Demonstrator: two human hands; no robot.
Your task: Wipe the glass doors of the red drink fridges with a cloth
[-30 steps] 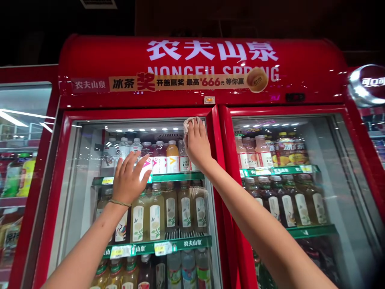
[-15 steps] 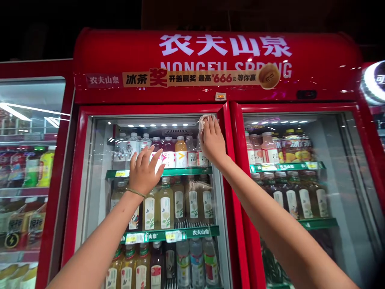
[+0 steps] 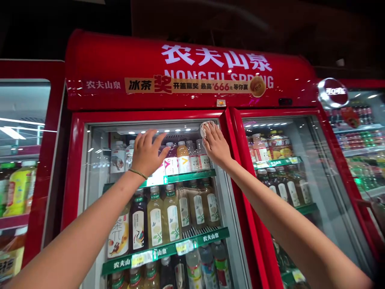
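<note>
My right hand (image 3: 217, 145) presses a pale cloth (image 3: 205, 127) against the upper right corner of the left glass door (image 3: 183, 127) of a red drinks cooler. Its fingers lie over the cloth, and part of the cloth is hidden beneath them. Further left, my left hand (image 3: 149, 153) is spread with its fingers apart, holding nothing. It is at the same door, in front of the top row of bottles; whether the palm touches the glass I cannot tell. Around that wrist is a thin greenish band (image 3: 138, 174).
Behind the glass, bottles stand on shelves with green edge strips (image 3: 207, 237). Beside this door is the red-framed right door (image 3: 278, 113). Other drinks coolers stand to the left (image 3: 55, 160) and right (image 3: 362, 140). A promotional strip (image 3: 192, 85) crosses the red header.
The camera view has tilted and swung, bringing more of the right-hand cooler in. My left hand has moved up the door. My right hand stays with the cloth near the same corner.
</note>
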